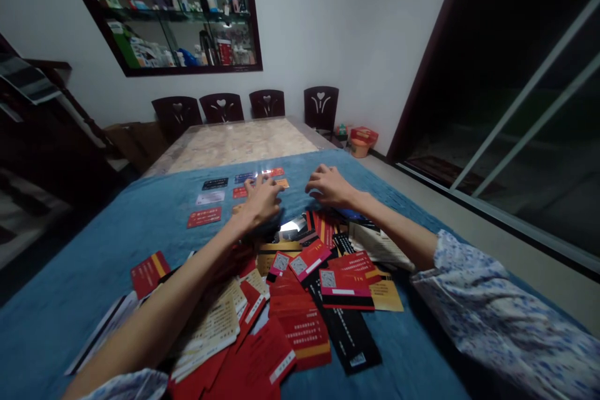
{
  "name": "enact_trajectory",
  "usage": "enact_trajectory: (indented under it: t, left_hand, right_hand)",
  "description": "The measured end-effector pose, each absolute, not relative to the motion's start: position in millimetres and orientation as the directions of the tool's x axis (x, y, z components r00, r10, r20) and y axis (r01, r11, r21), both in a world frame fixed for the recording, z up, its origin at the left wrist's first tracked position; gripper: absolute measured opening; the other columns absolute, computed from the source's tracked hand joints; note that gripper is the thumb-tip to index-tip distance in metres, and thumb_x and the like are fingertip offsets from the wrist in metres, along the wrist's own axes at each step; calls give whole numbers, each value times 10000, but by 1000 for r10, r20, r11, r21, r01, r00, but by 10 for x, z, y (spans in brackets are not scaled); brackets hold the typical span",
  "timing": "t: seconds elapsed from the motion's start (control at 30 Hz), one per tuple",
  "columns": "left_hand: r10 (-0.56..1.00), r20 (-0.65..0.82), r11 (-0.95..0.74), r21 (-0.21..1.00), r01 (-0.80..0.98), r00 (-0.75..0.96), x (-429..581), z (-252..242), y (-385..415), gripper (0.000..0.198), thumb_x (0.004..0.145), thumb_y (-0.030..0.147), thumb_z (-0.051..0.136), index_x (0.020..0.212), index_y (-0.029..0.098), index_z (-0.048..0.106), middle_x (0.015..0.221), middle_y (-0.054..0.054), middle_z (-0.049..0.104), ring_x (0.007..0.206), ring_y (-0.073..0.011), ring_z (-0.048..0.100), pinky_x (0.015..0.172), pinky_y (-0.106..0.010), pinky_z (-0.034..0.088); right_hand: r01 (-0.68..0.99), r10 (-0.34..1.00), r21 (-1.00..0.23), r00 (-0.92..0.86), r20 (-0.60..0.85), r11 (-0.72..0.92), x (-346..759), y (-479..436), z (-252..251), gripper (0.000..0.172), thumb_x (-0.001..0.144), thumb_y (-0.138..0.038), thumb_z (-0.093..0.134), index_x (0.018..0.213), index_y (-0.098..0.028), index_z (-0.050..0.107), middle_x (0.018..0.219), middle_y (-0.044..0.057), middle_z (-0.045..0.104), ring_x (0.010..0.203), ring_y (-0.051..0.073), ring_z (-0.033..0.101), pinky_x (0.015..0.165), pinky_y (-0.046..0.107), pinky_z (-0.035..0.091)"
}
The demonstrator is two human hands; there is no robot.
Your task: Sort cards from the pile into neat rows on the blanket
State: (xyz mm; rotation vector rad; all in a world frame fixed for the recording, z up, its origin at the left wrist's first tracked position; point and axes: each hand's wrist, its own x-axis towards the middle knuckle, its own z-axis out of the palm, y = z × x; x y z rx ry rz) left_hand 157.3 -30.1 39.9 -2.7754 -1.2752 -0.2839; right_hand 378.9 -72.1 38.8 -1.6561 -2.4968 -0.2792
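Both my arms reach forward over a blue cloth (117,244) on a long table. My left hand (261,200) lies palm down, fingers spread, on a small card among several cards laid out in rows (209,198). To its right, my right hand (329,185) rests palm down on the cloth with its fingers curled and apart and nothing seen in them. A big loose pile of red, black and gold cards (300,300) lies under my forearms, close to me.
Bare marble tabletop (239,140) continues beyond the cloth to four dark chairs (221,107) at the far end. A glass wall cabinet (173,9) hangs above. A dark sliding glass door (525,106) is on the right, a red-lidded container (363,139) on the floor.
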Motion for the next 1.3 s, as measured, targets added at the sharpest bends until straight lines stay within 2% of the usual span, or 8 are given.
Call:
enact_trajectory:
  t: [0.3, 0.5, 0.73, 0.87, 0.97, 1.13, 1.3]
  left_hand:
    - [677, 159, -732, 47, 679, 719, 1691, 389, -793, 353, 844, 187, 555, 1173, 255, 661, 1253, -101, 614, 1318, -344, 357, 1034, -603, 245]
    - [631, 106, -776, 101, 623, 769, 1676, 383, -1014, 309, 869, 257, 570, 1164, 276, 659, 1238, -92, 622, 1293, -348, 368, 1025, -601, 261]
    - [554, -98, -813, 151, 562, 827, 1573, 397, -1058, 578, 809, 480, 659, 1340, 310, 506, 1343, -100, 548, 1303, -359, 348, 1051, -629, 267]
    - [551, -135, -811, 144, 567, 823, 1571, 378, -1061, 641, 777, 508, 688, 1346, 299, 481, 1384, -109, 506, 1314, -364, 338, 1059, -651, 259]
    - [600, -102, -781, 137, 609, 793, 1598, 368, -1056, 552, 801, 454, 677, 1298, 273, 519, 1354, -116, 519, 1302, -353, 348, 1061, -650, 252]
    - [634, 31, -770, 119, 627, 773, 1626, 317, -1023, 297, 864, 324, 607, 1154, 261, 615, 1269, -104, 573, 1267, -331, 376, 1030, -583, 282]
    - [620, 113, -785, 98, 612, 777, 1639, 252, -1014, 196, 881, 219, 535, 1035, 228, 656, 1172, -104, 616, 1209, -300, 423, 1004, -545, 285]
  right_hand:
    - [922, 864, -9, -359, 354, 387, 4030, -1170, 123, 193, 918, -276, 561, 989, -238, 737, 1041, 97, 695, 1065, 274, 459, 814, 389, 309]
    - [861, 810, -116, -410, 419, 496, 4019, -1376, 36, 184, 921, -295, 574, 970, -216, 733, 988, 101, 697, 1035, 261, 467, 840, 397, 352]
    - [790, 761, -161, -481, 436, 592, 3868, -1522, 33, 165, 917, -308, 592, 926, -213, 726, 983, 102, 695, 1030, 247, 489, 877, 410, 395]
    - [747, 721, -172, -511, 468, 642, 3819, -1529, -20, 164, 904, -303, 598, 935, -204, 724, 983, 98, 692, 1024, 241, 487, 896, 409, 404]
    - [728, 707, -182, -522, 476, 661, 3801, -1523, -65, 182, 911, -294, 581, 973, -198, 723, 991, 102, 687, 1031, 245, 491, 903, 419, 410]
    - [709, 709, -213, -534, 460, 672, 3775, -1528, -92, 223, 917, -322, 589, 1065, -214, 716, 1069, 103, 685, 1033, 244, 495, 935, 448, 414]
    - [691, 702, -223, -556, 445, 688, 3774, -1550, -78, 272, 918, -387, 599, 1094, -218, 717, 1080, 101, 685, 1054, 249, 490, 956, 457, 405]
